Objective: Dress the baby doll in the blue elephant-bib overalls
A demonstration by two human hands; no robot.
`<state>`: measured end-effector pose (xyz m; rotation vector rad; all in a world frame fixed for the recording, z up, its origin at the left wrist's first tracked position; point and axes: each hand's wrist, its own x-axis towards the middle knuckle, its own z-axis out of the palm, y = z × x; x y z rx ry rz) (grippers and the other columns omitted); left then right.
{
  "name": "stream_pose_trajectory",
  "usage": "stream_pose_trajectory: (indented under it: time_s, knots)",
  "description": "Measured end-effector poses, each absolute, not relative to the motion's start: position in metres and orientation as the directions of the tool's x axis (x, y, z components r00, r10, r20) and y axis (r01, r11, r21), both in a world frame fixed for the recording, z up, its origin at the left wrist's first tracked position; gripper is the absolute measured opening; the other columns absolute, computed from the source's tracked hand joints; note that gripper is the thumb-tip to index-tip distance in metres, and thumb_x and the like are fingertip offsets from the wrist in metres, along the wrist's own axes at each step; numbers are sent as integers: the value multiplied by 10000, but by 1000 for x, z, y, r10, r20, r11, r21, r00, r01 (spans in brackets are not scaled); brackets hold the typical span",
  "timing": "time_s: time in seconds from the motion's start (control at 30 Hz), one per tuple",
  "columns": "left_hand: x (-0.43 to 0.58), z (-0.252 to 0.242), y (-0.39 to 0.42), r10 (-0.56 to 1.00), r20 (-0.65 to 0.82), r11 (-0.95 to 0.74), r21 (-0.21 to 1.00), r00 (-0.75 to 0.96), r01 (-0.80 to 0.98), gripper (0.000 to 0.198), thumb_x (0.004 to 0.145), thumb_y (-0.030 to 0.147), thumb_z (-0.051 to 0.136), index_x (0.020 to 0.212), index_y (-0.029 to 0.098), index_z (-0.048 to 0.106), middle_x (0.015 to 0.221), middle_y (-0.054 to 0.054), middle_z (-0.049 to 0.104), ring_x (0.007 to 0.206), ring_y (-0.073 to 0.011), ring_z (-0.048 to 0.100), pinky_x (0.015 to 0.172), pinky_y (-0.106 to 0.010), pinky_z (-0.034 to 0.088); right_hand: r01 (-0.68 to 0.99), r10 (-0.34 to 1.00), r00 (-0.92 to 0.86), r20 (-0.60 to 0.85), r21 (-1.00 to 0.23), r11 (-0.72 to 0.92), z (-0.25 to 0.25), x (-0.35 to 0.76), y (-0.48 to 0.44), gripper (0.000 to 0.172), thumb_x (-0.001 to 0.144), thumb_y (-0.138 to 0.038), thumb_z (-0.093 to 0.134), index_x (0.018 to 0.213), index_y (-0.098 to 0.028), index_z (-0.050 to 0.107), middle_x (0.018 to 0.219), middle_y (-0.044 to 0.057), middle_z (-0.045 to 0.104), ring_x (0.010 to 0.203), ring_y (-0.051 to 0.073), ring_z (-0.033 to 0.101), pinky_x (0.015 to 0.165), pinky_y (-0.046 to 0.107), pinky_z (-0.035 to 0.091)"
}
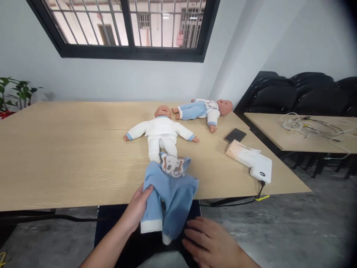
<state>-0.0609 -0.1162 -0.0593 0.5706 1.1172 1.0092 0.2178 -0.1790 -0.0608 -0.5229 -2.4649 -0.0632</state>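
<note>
Blue baby overalls (178, 193) with white cuffs and an elephant-face bib hang over the table's front edge. My left hand (141, 203) grips them by the left side, thumb on top of the cloth. Beside the lower right leg of the overalls is my right hand (205, 238), fingers spread and slightly bent, with nothing seen in it. A baby doll (161, 128) in a white top and white leggings lies on its back just beyond, arms out to both sides. The bib part of the overalls covers the doll's feet.
A second doll (206, 109), dressed in blue and white, lies at the back right. Nearer are a dark phone (235, 135), a tissue pack (241, 152) and a white power bank (262, 169) with a cable. Cables (309, 128) lie on another table; black chairs (279, 93) stand behind.
</note>
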Motion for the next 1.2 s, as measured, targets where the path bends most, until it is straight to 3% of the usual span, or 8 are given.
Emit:
stream_pose_trajectory:
  time_s: [0.13, 0.3, 0.5, 0.67, 0.77, 0.9, 1.03, 1.2]
  knots:
    - [-58, -68, -128, 864, -491, 497, 797, 113, -342, 620, 842, 550, 762, 1316, 163, 660, 1249, -144, 753, 1105, -319, 728, 995, -425, 552, 673, 748, -328, 576, -414, 613, -57, 216, -143, 341, 990, -282, 453, 1271, -203, 630, 1171, 132, 708, 1096, 262, 655, 919, 433, 554]
    - [-58, -74, -141, 871, -452, 488, 838, 190, -245, 514, 871, 558, 732, 1225, 189, 681, 1153, -100, 767, 1026, -262, 721, 970, -376, 545, 744, 984, 3, 180, -657, 118, -61, 188, -74, 462, 941, -403, 623, 1344, -176, 599, 1162, 139, 721, 1093, 321, 655, 995, 533, 511]
    - [-98, -59, -124, 972, -187, 110, 898, 145, 425, 630, 1048, 616, 317, 710, 195, 642, 686, -57, 664, 648, -206, 618, 655, -323, 486, 692, 951, -133, 280, -661, 291, -76, 177, -60, 196, 995, -288, 530, 1105, -183, 654, 1074, 126, 679, 1030, 282, 638, 927, 454, 527]
    - [-99, -37, -56, 944, 306, -280, 548, 122, 788, 367, 1036, 281, 431, 1342, 244, 631, 1343, -91, 684, 1151, -271, 644, 948, -400, 495, 579, 833, -194, 519, -625, 524, -71, 185, -60, 108, 984, -168, 525, 980, -218, 621, 1000, 84, 585, 932, 215, 600, 841, 364, 539]
    - [-80, -31, -12, 830, 352, -555, 433, 434, 711, 522, 985, 152, 478, 1491, 266, 535, 1515, -79, 581, 1325, -282, 534, 1087, -454, 427, 521, 751, -282, 597, -562, 642, -67, 189, -57, 161, 947, -88, 508, 897, -226, 574, 968, 65, 560, 876, 191, 579, 758, 321, 529]
    - [-61, -32, 11, 681, 277, -710, 480, 678, 516, 461, 937, 139, 572, 1359, 308, 653, 1195, -51, 728, 1128, -258, 595, 999, -441, 446, 512, 689, -331, 644, -491, 705, -58, 197, -62, 181, 914, -55, 516, 919, -234, 539, 1005, 67, 576, 915, 193, 589, 773, 328, 542]
    - [-55, -27, -12, 666, 483, -711, 640, 568, 289, 177, 969, 180, 562, 1059, 234, 704, 968, -59, 694, 965, -228, 599, 902, -405, 472, 533, 619, -361, 698, -390, 751, -42, 216, -71, 252, 875, -29, 534, 1016, -236, 561, 1040, 77, 623, 929, 195, 627, 765, 329, 567]
    - [-57, -15, -50, 625, 715, -745, 666, 311, -34, 120, 1020, 189, 514, 1037, 233, 625, 999, -66, 693, 1010, -222, 632, 939, -416, 494, 631, 385, -335, 860, -99, 769, -32, 241, -77, 314, 821, -21, 581, 1038, -247, 598, 978, 65, 665, 855, 192, 659, 684, 306, 548]
